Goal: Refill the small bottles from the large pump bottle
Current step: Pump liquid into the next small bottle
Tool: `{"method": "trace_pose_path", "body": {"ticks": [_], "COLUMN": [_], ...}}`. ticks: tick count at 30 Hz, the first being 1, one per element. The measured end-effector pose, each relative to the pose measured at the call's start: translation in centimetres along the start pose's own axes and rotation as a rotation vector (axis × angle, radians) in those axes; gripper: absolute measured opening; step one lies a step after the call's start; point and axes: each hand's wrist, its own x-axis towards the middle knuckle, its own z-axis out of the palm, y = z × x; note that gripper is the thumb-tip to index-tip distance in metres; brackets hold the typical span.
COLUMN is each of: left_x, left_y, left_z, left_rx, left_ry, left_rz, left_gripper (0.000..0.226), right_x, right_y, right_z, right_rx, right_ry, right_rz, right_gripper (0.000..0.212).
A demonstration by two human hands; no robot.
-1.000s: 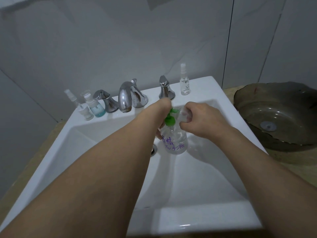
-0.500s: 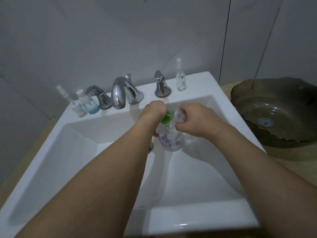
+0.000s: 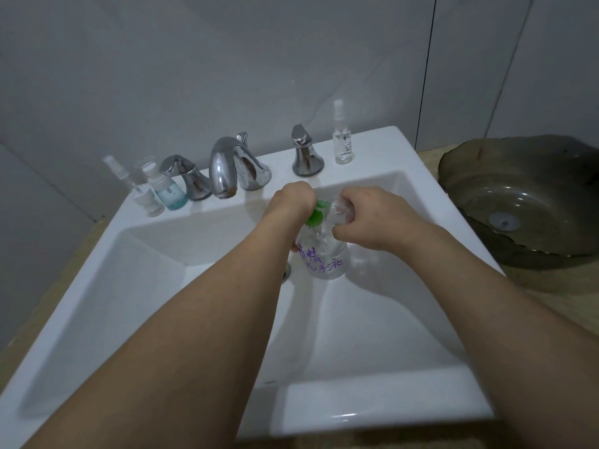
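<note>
Mid-refill, I'd guess — left hand (image 3: 293,202) pressing green pump of large pump bottle (image 3: 325,254) standing in sink (image 3: 194,241), right hand (image 3: 363,218) gripping small clear bottle (image 3: 338,210) at spout. Three small bottles wait: two at 10 o'clock (image 3: 158,191), one at 1 o'clock (image 3: 342,137) — fill levels unclear.

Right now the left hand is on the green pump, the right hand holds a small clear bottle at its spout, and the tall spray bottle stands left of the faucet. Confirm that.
Not quite. The head view shows the tall spray bottle standing right of the faucet, beyond the right handle. The rest holds: left hand on the green pump, right hand holding the small clear bottle.
</note>
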Motion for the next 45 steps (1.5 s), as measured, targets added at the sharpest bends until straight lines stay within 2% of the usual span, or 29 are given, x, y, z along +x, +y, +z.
{"method": "trace_pose_path", "body": {"ticks": [7, 12, 17, 21, 26, 29, 33, 45], "left_x": [-0.8, -1.0, -0.8, -0.9, -1.3, -1.5, -1.5, -0.8], "left_y": [0.4, 1.1, 1.7, 1.8, 2.0, 1.7, 1.0, 0.4], "left_z": [-0.2, -1.3, -2.2, -2.5, -2.3, -1.6, -0.5, -0.1], "left_rx": [0.014, 0.049, 0.03, -0.025, -0.029, 0.051, 0.069, 0.07], "left_ry": [-0.041, -0.182, -0.304, -0.341, -0.303, -0.175, -0.031, -0.026], "left_rz": [-0.074, -0.132, -0.173, -0.21, -0.21, -0.134, -0.024, 0.041], "left_gripper": [0.024, 0.045, 0.054, 0.056, 0.052, 0.05, 0.031, 0.027], "right_x": [0.0, 0.0, -0.1, -0.1, 0.0, 0.0, -0.2, 0.0], "right_y": [-0.1, -0.2, -0.2, -0.2, -0.2, -0.1, -0.1, -0.1], "right_z": [0.0, -0.6, -0.7, -0.6, -0.6, -0.5, -0.2, 0.0], "right_rx": [-0.009, -0.001, 0.002, 0.002, 0.01, 0.014, 0.021, 0.032], "right_ry": [0.01, 0.067, 0.072, 0.061, 0.064, 0.053, -0.015, -0.046], "right_rz": [-0.006, 0.0, -0.003, 0.003, 0.002, 0.0, 0.006, 0.043], "right_gripper": [0.028, 0.025, 0.025, 0.027, 0.027, 0.022, 0.026, 0.026]}}
